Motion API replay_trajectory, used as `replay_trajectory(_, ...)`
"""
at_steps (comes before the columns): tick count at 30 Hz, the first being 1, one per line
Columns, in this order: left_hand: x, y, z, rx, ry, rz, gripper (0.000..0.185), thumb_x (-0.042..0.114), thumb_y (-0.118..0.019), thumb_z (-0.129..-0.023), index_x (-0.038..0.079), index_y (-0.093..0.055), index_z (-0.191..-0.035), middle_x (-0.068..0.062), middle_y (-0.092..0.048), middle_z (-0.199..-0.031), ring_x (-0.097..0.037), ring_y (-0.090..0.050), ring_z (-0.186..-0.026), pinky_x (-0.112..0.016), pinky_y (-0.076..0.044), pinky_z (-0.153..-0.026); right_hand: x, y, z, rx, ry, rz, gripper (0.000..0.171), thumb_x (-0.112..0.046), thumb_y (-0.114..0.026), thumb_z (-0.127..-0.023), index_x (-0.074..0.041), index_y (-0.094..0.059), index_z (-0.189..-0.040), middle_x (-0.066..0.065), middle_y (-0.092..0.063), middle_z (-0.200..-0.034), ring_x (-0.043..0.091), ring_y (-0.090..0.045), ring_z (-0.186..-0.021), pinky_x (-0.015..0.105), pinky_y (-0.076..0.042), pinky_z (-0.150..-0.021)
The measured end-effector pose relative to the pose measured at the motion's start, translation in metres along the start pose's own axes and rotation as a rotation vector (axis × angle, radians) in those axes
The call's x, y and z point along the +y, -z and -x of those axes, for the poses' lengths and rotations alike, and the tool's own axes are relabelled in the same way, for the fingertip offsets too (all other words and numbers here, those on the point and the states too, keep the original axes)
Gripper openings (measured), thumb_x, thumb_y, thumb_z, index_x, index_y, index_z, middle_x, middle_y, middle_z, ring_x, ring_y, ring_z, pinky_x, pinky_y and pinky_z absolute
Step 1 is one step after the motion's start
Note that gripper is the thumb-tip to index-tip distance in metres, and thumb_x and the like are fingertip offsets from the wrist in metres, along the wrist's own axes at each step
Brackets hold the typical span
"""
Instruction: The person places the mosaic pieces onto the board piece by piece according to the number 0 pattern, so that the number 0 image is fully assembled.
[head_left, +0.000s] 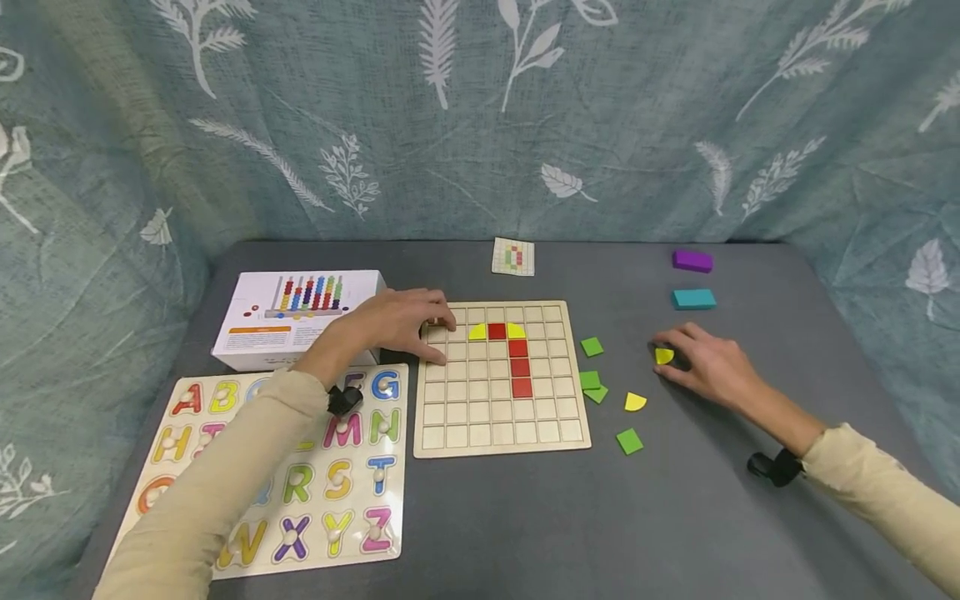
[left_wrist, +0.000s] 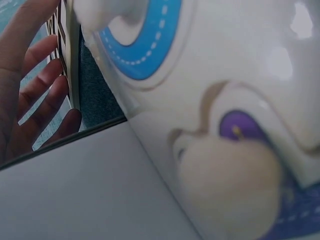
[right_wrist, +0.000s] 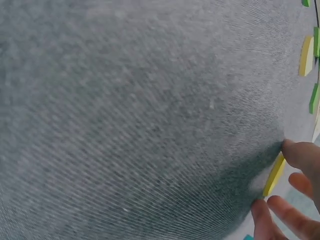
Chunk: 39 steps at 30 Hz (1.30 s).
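A wooden grid board (head_left: pixel 450 450) lies mid-table in the head view. Red square tiles (head_left: pixel 519 367) and two yellow quarter-circle tiles sit in its cells. My left hand (head_left: pixel 397 325) rests at the board's upper left edge, fingers loosely spread; the left wrist view shows these fingers (left_wrist: pixel 50 95) beside the board's side. Right of the board, my right hand (head_left: pixel 708 367) pinches a yellow quarter-circle tile (head_left: pixel 663 356) between thumb and finger, at table level. The right wrist view shows that tile (right_wrist: pixel 273 176) edge-on between the fingertips. Another yellow quarter-circle tile (head_left: pixel 635 402) lies nearby.
Several green square tiles (head_left: pixel 630 441) lie right of the board. Behind it is a small pattern card (head_left: pixel 513 257). Purple (head_left: pixel 692 261) and teal (head_left: pixel 693 299) blocks stand at the back right. A white box (head_left: pixel 300 325) and an alphabet puzzle (head_left: pixel 315 508) occupy the left.
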<state>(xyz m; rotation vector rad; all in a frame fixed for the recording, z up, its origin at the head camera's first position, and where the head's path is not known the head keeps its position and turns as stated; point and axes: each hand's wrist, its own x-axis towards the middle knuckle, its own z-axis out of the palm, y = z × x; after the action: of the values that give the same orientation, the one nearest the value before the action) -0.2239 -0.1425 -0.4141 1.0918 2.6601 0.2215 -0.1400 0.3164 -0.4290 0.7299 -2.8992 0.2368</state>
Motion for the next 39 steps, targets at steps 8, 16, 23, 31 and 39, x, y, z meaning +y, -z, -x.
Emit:
replay_trajectory(8, -0.0005, -0.0013, 0.0035, -0.004, 0.010, 0.021, 0.048, 0.061, -0.073, -0.075, 0.033, -0.065, -0.114, 0.011, -0.056, -0.113, -0.007, -0.049, -0.086, -0.028, -0.040, -0.069, -0.0036, -0.0027, 0.0006, -0.007, 0.031, 0.010, 0.041, -0.025, -0.079, -0.079, -0.011, -0.066, -0.116, 0.011, -0.066, -0.099, 0.016, -0.055, -0.063, 0.025, -0.033, -0.045)
replay_trajectory(16, 0.0008, -0.0029, 0.0049, 0.000, 0.017, 0.014, 0.048, 0.062, -0.073, -0.074, 0.033, -0.065, -0.113, 0.012, -0.055, -0.112, -0.006, -0.048, -0.085, -0.028, -0.040, -0.069, -0.0061, -0.0058, 0.0020, 0.022, 0.079, 0.025, 0.038, -0.022, -0.079, -0.079, -0.011, -0.067, -0.114, 0.011, -0.066, -0.100, 0.015, -0.055, -0.061, 0.024, -0.034, -0.044)
replay_trajectory(23, 0.0022, -0.0043, 0.0028, 0.011, 0.000, 0.003, 0.048, 0.063, -0.072, -0.075, 0.033, -0.065, -0.112, 0.012, -0.056, -0.110, -0.006, -0.048, -0.085, -0.027, -0.040, -0.069, -0.0045, -0.0073, 0.0050, 0.050, 0.095, 0.028, 0.036, -0.020, -0.080, -0.078, -0.012, -0.069, -0.111, 0.011, -0.067, -0.098, 0.013, -0.053, -0.058, 0.022, -0.030, -0.042)
replay_trajectory(31, 0.0020, -0.0012, 0.0021, 0.006, 0.004, -0.009, 0.048, 0.063, -0.072, -0.075, 0.033, -0.065, -0.113, 0.011, -0.056, -0.110, -0.007, -0.048, -0.084, -0.027, -0.040, -0.069, -0.0060, -0.0025, 0.0026, 0.029, 0.103, 0.031, 0.031, -0.017, -0.079, -0.079, -0.013, -0.071, -0.108, 0.010, -0.066, -0.095, 0.017, -0.057, -0.060, 0.025, -0.035, -0.044)
replay_trajectory(39, 0.0008, -0.0012, 0.0000, 0.007, 0.003, -0.012, 0.048, 0.063, -0.071, -0.076, 0.033, -0.065, -0.113, 0.011, -0.055, -0.110, -0.007, -0.047, -0.084, -0.027, -0.040, -0.069, -0.0046, -0.0027, -0.0007, 0.028, 0.086, 0.033, 0.030, -0.020, -0.080, -0.078, -0.013, -0.072, -0.107, 0.011, -0.066, -0.096, 0.018, -0.059, -0.064, 0.027, -0.037, -0.044)
